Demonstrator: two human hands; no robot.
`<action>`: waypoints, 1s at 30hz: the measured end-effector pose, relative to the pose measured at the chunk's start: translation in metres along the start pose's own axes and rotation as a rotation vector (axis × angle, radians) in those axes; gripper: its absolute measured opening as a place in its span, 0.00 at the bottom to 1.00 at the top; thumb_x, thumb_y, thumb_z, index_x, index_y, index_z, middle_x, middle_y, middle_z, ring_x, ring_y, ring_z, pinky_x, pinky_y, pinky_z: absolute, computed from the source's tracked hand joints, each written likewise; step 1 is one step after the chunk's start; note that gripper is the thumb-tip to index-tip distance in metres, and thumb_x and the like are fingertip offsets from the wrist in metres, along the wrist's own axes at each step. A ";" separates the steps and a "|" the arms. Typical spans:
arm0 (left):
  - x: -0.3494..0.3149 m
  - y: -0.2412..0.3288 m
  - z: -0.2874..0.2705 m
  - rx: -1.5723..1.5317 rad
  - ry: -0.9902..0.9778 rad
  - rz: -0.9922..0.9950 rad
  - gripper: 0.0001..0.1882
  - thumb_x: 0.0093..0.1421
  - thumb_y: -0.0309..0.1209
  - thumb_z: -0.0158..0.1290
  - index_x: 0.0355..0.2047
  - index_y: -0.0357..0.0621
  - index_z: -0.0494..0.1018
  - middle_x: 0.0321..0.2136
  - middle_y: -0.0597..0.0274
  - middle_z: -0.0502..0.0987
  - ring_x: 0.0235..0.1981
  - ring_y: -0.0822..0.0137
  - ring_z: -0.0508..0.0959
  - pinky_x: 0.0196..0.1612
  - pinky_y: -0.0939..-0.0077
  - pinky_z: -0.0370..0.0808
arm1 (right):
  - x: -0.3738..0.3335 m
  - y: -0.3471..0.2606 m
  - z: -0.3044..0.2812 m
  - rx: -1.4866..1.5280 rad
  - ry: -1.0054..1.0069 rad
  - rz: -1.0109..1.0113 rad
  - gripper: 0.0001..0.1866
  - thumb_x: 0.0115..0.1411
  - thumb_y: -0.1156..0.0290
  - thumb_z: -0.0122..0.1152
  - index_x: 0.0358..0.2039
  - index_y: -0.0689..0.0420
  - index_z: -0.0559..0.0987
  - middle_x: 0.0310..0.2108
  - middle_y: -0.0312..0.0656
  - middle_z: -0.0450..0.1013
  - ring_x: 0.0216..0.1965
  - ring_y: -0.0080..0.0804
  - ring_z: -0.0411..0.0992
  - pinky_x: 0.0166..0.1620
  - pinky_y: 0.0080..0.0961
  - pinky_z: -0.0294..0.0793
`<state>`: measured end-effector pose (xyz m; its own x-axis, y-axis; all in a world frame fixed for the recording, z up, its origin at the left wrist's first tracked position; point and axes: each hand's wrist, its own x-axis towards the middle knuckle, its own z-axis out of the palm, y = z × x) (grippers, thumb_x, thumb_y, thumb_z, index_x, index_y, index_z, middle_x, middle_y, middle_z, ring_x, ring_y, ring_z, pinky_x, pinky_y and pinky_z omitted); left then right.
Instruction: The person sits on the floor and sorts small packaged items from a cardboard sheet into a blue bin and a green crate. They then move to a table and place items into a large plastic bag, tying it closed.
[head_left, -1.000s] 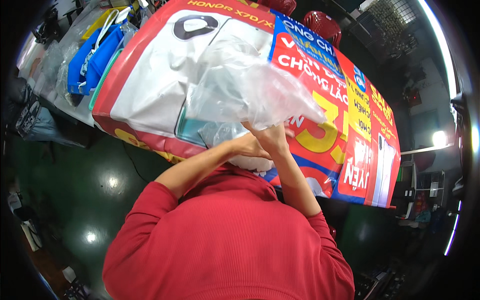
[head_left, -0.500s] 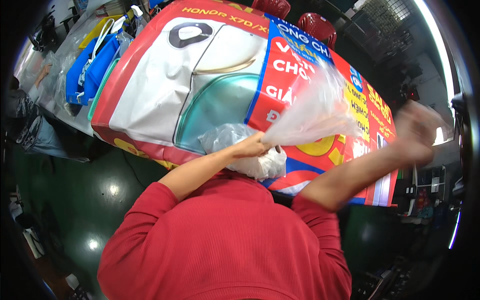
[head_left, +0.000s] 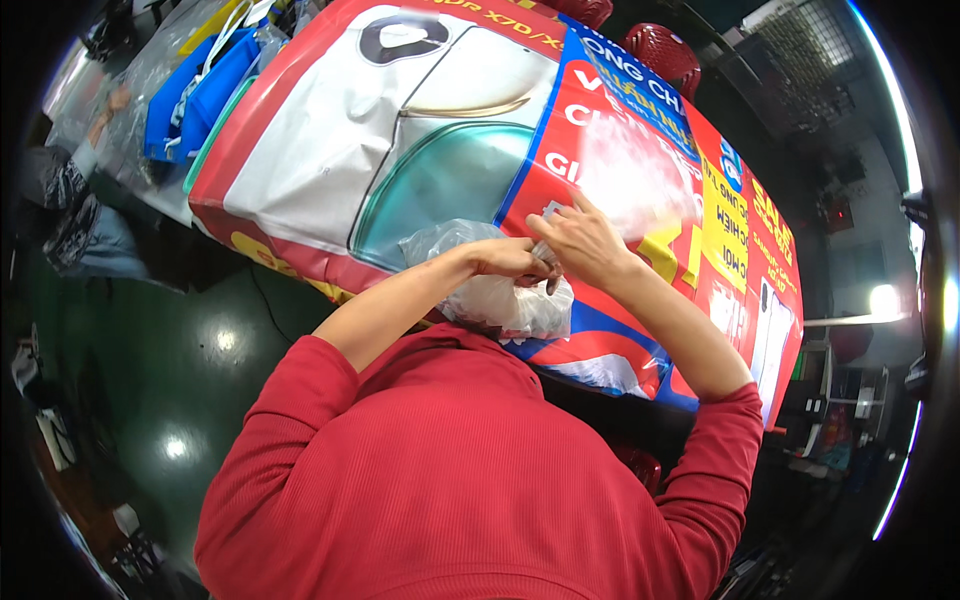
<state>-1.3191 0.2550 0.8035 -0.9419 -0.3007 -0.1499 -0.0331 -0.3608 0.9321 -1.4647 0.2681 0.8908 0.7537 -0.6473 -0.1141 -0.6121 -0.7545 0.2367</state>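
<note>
A clear plastic bag (head_left: 497, 304) stuffed with white contents rests at the near edge of the covered table, close against my body. My left hand (head_left: 515, 260) is closed around the bag's gathered neck. Right beside it, my right hand (head_left: 583, 243) has its fingers bent onto the same neck, touching the left fingers. Beyond the right hand, a blurred, whitish patch of the bag's loose plastic end (head_left: 635, 180) spreads over the table cover. What exactly fills the bag cannot be made out.
A printed red, white and blue sheet (head_left: 300, 180) covers the table. Blue bins (head_left: 190, 110) stand at the far left, near another person's hand (head_left: 118, 98) and clear plastic. Red chairs (head_left: 665, 58) stand behind the table.
My right hand has swung in from the far right to the bag's neck, beside my left hand. The loose plastic end has shifted and blurred. My left hand keeps its hold.
</note>
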 end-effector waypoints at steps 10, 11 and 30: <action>-0.015 0.005 0.003 0.051 0.344 0.265 0.46 0.41 0.40 0.67 0.58 0.43 0.54 0.49 0.62 0.65 0.51 0.67 0.66 0.52 0.71 0.65 | 0.007 -0.009 0.026 2.021 0.794 0.448 0.43 0.31 0.84 0.48 0.56 0.55 0.59 0.33 0.36 0.59 0.33 0.25 0.61 0.36 0.17 0.67; -0.011 0.005 0.004 -0.001 0.340 0.286 0.47 0.41 0.39 0.67 0.57 0.42 0.54 0.49 0.62 0.65 0.51 0.67 0.66 0.52 0.72 0.65 | 0.016 -0.013 0.037 2.114 0.911 0.418 0.42 0.31 0.83 0.48 0.55 0.54 0.60 0.33 0.36 0.59 0.33 0.25 0.60 0.36 0.16 0.66; 0.021 -0.021 0.032 0.014 0.743 0.450 0.11 0.62 0.35 0.48 0.35 0.40 0.72 0.29 0.65 0.75 0.36 0.74 0.73 0.42 0.75 0.69 | -0.059 -0.049 0.103 1.236 0.035 0.717 0.62 0.33 0.55 0.76 0.63 0.57 0.45 0.61 0.53 0.50 0.62 0.55 0.48 0.60 0.46 0.52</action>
<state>-1.3486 0.2844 0.7918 -0.4041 -0.9126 0.0624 0.2816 -0.0592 0.9577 -1.5042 0.3324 0.7863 0.1914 -0.9335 -0.3034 -0.6546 0.1089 -0.7481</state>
